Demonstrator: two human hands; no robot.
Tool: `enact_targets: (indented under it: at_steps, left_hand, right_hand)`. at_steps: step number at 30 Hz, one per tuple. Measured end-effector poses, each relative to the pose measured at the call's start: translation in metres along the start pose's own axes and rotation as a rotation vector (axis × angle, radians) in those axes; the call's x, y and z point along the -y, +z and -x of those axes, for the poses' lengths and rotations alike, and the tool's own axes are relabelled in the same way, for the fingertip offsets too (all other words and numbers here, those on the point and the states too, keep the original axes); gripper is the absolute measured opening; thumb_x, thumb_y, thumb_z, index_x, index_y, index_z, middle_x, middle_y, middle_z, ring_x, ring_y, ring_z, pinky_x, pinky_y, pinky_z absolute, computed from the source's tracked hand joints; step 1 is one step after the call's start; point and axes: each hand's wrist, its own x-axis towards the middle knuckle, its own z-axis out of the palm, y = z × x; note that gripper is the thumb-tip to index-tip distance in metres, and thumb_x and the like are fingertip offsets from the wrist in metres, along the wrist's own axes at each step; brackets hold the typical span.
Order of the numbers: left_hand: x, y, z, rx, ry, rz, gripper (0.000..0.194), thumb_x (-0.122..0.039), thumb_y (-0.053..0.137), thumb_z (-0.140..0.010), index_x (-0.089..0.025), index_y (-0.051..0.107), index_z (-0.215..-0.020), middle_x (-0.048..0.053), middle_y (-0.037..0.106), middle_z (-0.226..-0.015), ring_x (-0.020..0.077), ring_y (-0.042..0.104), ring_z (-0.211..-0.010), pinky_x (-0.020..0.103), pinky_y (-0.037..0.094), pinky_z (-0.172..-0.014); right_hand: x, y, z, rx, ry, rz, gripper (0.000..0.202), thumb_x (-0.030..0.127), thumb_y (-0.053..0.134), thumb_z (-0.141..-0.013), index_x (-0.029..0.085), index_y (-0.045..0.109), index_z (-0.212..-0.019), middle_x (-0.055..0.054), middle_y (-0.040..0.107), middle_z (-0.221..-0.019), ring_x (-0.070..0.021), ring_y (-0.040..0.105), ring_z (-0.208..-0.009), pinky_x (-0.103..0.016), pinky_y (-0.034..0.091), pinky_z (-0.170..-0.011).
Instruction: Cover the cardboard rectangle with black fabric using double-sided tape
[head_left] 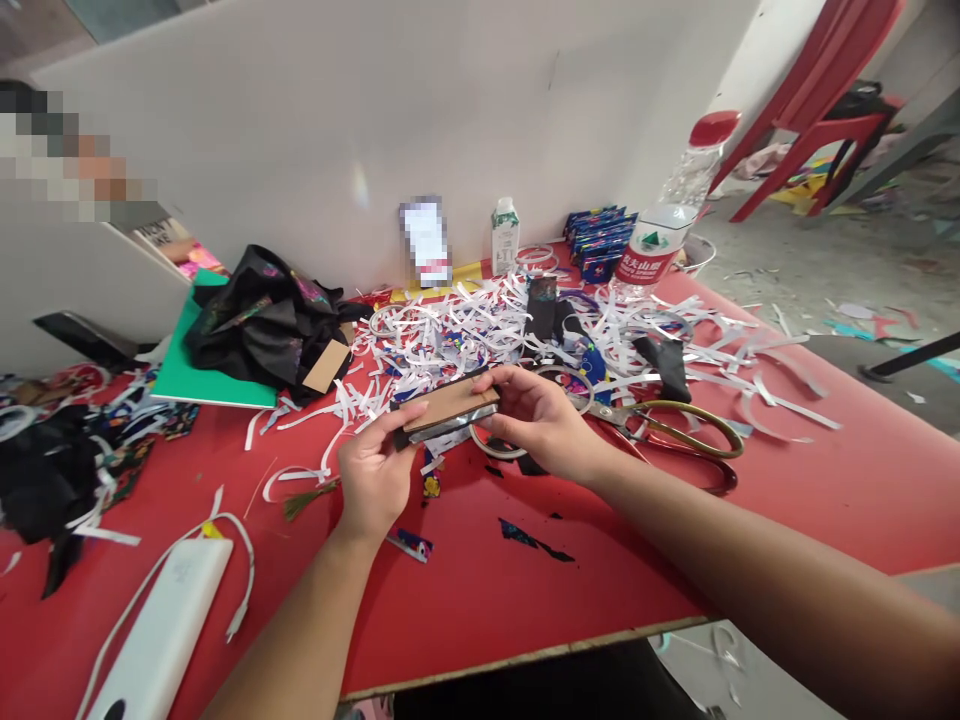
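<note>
Between my two hands is a small flat cardboard piece (450,408) with black fabric along its edges. My left hand (377,472) pinches its left end, thumb on top. At the other end my right hand (544,420) grips the far corner and near edge. Just right of that hand lie large scissors (637,425) with gold and red handles. Behind the hands spreads a pile of white paper strips (480,320) mixed with dark fabric scraps. A roll of tape, partly covered by my right hand, lies beneath.
Black fabric (262,320) and another cardboard piece (327,366) rest on a green board (214,385). A white power bank (169,625) with a cable lies front left. Along the back stand a phone (426,240), a carton (505,237), dark blue packets (600,240) and a water bottle (660,230). Another person is at far left.
</note>
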Motion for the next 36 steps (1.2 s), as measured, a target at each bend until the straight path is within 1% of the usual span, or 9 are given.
enact_targets:
  at_steps: [4, 9, 15, 19, 24, 28, 30, 33, 36]
  left_hand:
    - [0.010, -0.001, -0.004, -0.023, -0.070, 0.129, 0.023, -0.022, 0.092, -0.075, -0.025, 0.088, -0.098, 0.004, 0.087, -0.099, 0.0231, 0.084, -0.092, 0.030, 0.068, -0.088]
    - [0.013, 0.001, -0.003, 0.051, -0.155, 0.289, 0.036, -0.027, 0.099, -0.070, -0.025, 0.087, -0.105, 0.005, 0.086, -0.107, 0.0213, 0.082, -0.097, 0.029, 0.067, -0.089]
    - [0.006, 0.003, -0.001, 0.032, -0.260, 0.376, 0.027, -0.039, 0.101, -0.069, -0.024, 0.088, -0.088, 0.004, 0.086, -0.088, 0.0206, 0.082, -0.078, 0.031, 0.069, -0.080]
    - [0.007, 0.003, 0.000, -0.010, -0.280, 0.362, 0.026, -0.041, 0.101, -0.069, -0.023, 0.087, -0.082, 0.005, 0.085, -0.084, 0.0192, 0.081, -0.077, 0.028, 0.067, -0.078]
    - [0.005, 0.004, -0.002, -0.010, -0.300, 0.358, 0.031, -0.047, 0.098, -0.071, -0.021, 0.085, -0.082, 0.007, 0.085, -0.085, 0.0205, 0.080, -0.077, 0.032, 0.067, -0.077]
    - [-0.004, 0.006, -0.004, 0.087, -0.301, 0.339, 0.042, -0.034, 0.104, -0.057, -0.021, 0.085, -0.092, 0.006, 0.084, -0.086, 0.0204, 0.079, -0.077, 0.029, 0.065, -0.073]
    - [-0.007, 0.006, -0.004, 0.106, -0.268, 0.284, 0.038, -0.027, 0.103, -0.056, -0.022, 0.084, -0.090, 0.004, 0.083, -0.083, 0.0190, 0.078, -0.075, 0.027, 0.064, -0.070]
    - [-0.006, 0.006, -0.003, 0.049, -0.216, 0.204, 0.025, -0.025, 0.099, -0.062, -0.021, 0.081, -0.077, 0.002, 0.079, -0.074, 0.0155, 0.074, -0.067, 0.024, 0.061, -0.064]
    - [0.001, 0.007, -0.001, 0.001, -0.224, 0.197, 0.024, -0.027, 0.099, -0.065, -0.020, 0.078, -0.073, 0.001, 0.077, -0.069, 0.0146, 0.072, -0.064, 0.023, 0.059, -0.063]
  right_hand:
    - [-0.004, -0.001, 0.002, -0.044, -0.109, 0.109, 0.025, 0.024, 0.086, -0.081, 0.022, 0.072, -0.101, -0.001, 0.070, -0.089, -0.0139, 0.063, -0.076, -0.025, 0.052, -0.065]
    - [-0.003, -0.006, 0.000, -0.108, -0.155, 0.223, 0.016, 0.021, 0.086, -0.076, 0.020, 0.078, -0.090, -0.004, 0.075, -0.090, -0.0188, 0.070, -0.086, -0.031, 0.056, -0.080]
    - [0.000, -0.003, -0.001, -0.106, -0.022, 0.118, 0.039, 0.036, 0.101, -0.062, 0.019, 0.077, -0.088, -0.003, 0.073, -0.084, -0.0153, 0.062, -0.069, -0.027, 0.053, -0.060]
    - [0.001, -0.002, 0.003, -0.089, 0.023, 0.193, 0.042, 0.051, 0.098, -0.067, 0.018, 0.078, -0.082, -0.001, 0.066, -0.068, -0.0123, 0.053, -0.056, -0.026, 0.046, -0.051]
    - [0.000, -0.003, 0.005, -0.033, 0.049, 0.295, 0.048, 0.056, 0.097, -0.068, 0.019, 0.077, -0.092, 0.000, 0.067, -0.072, -0.0125, 0.054, -0.052, -0.027, 0.046, -0.046]
    - [0.002, -0.005, 0.003, -0.073, -0.065, 0.442, 0.041, 0.057, 0.091, -0.076, 0.019, 0.077, -0.080, -0.003, 0.072, -0.072, -0.0140, 0.059, -0.059, -0.028, 0.049, -0.055]
    - [0.004, -0.005, 0.001, -0.093, -0.091, 0.457, 0.042, 0.059, 0.090, -0.077, 0.019, 0.078, -0.076, -0.003, 0.073, -0.072, -0.0145, 0.060, -0.061, -0.028, 0.050, -0.059]
    - [0.006, -0.004, 0.001, -0.089, -0.047, 0.463, 0.043, 0.059, 0.090, -0.076, 0.018, 0.078, -0.075, -0.003, 0.072, -0.068, -0.0141, 0.057, -0.058, -0.028, 0.048, -0.057]
    - [0.004, -0.001, 0.002, -0.091, 0.046, 0.429, 0.045, 0.061, 0.090, -0.075, 0.018, 0.077, -0.077, -0.001, 0.066, -0.061, -0.0122, 0.050, -0.051, -0.027, 0.042, -0.050]
